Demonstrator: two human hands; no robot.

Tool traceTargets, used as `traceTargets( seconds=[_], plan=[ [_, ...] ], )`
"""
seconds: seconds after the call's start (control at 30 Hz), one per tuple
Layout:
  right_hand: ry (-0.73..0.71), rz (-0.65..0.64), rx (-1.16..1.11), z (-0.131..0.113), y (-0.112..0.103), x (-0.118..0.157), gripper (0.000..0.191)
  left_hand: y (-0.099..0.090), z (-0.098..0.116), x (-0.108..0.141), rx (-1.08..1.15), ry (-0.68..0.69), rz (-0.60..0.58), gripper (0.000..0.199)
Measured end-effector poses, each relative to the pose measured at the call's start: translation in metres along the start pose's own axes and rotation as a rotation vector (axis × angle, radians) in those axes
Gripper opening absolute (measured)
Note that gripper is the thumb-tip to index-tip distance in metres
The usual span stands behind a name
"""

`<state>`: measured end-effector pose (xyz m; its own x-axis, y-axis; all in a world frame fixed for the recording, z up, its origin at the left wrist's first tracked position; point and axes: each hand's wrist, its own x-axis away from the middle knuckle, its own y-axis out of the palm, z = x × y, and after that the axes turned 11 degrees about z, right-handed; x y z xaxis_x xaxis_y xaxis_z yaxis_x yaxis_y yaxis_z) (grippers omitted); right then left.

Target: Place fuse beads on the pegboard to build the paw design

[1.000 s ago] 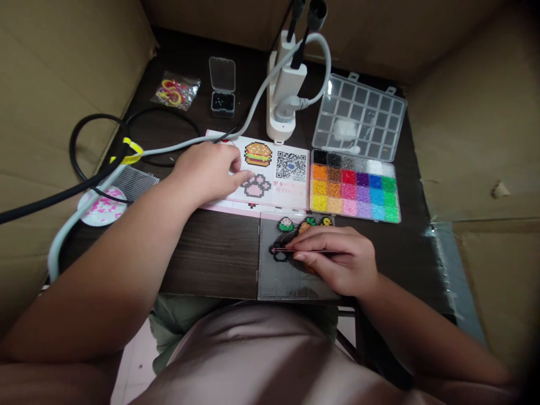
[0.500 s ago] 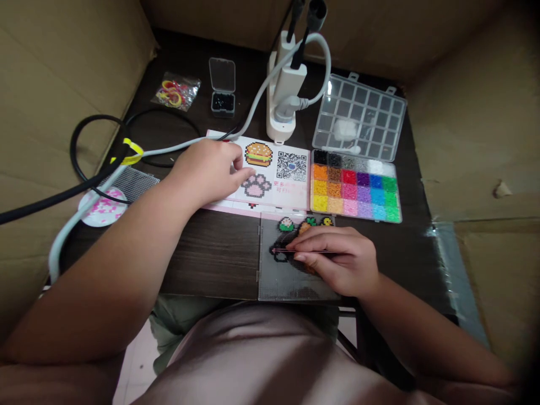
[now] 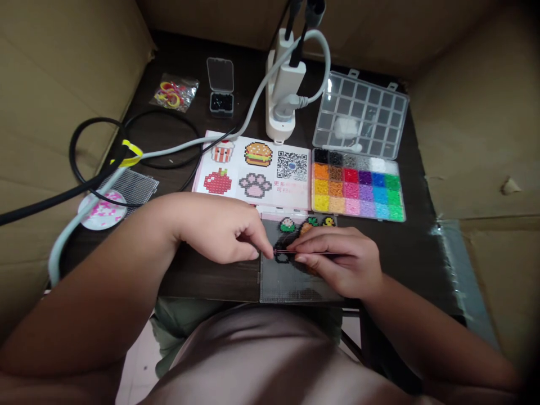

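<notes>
A clear pegboard lies near the table's front edge, with small bead figures along its top and a black bead outline in its middle. My right hand pinches thin tweezers that point left over that outline. Just left of the tweezer tips is my left hand, its index finger stretched out at the board's left part and its thumb apart from it; nothing shows between them. Behind the board lies a pattern sheet with a burger, an apple, a paw and a QR code.
An open bead case with a clear lid sits at the right. A power strip with cables stands behind the sheet. At the left are a white dish, a mesh board, a small box and a bag.
My left hand has moved from the pattern sheet down and right to the tweezer tips, uncovering the drink cup and apple pictures. My right hand has hardly moved and still holds the tweezers.
</notes>
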<state>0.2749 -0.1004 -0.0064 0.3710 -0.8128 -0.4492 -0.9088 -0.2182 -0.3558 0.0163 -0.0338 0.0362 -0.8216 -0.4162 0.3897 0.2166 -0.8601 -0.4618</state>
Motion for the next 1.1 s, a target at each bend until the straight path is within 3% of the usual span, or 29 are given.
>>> traceTargets(
  seconds=[0.3, 1.1],
  plan=[
    [0.005, -0.003, -0.006, 0.0012, 0.0019, 0.0000, 0.010, 0.0046, -0.0051, -0.0079, -0.032, -0.025, 0.011, 0.062],
    [0.037, 0.000, -0.019, -0.0002, 0.0006, -0.0002, 0.009, 0.0080, -0.0073, -0.0108, -0.042, -0.044, 0.039, 0.060]
  ],
)
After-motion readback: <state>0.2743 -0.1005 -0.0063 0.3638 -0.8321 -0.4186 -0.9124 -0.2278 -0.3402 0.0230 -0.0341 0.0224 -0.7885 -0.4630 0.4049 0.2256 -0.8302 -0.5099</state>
